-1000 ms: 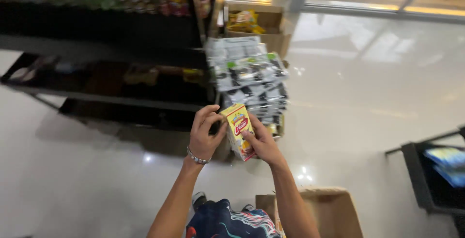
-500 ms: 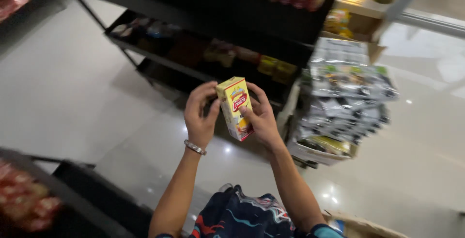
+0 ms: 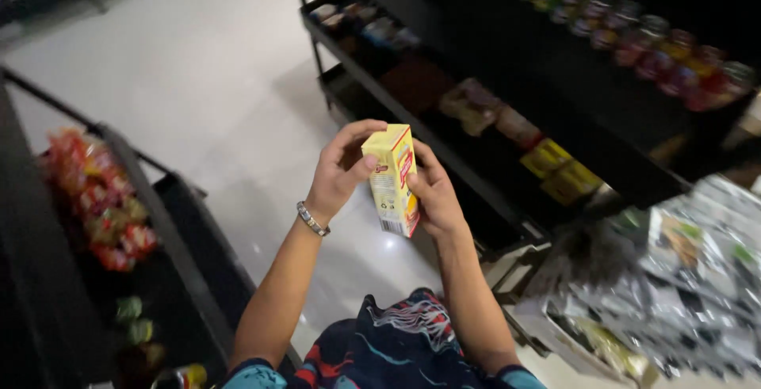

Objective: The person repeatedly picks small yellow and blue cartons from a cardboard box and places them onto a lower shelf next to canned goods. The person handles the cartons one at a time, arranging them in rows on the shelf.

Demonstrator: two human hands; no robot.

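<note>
I hold a small yellow carton (image 3: 390, 175) upright in front of my chest with both hands. My left hand (image 3: 342, 171), with a metal bracelet at the wrist, wraps its fingers over the carton's top and left side. On the carton's right side my right hand (image 3: 432, 195) grips it, the thumb lying across its red-and-yellow front. The narrow side of the carton faces me.
A black shelf rack (image 3: 507, 96) runs diagonally at the right, with jars (image 3: 658, 40) on an upper level and yellow packs (image 3: 559, 167) lower down. Silver sachets (image 3: 697, 278) fill a box at lower right. A second black rack with red packets (image 3: 103, 207) stands at left. White glossy floor (image 3: 206, 88) lies between.
My view has swung left: the rack and silver sachets slid right, and the left rack with red packets came into sight. The carton has turned, now showing its narrow side.
</note>
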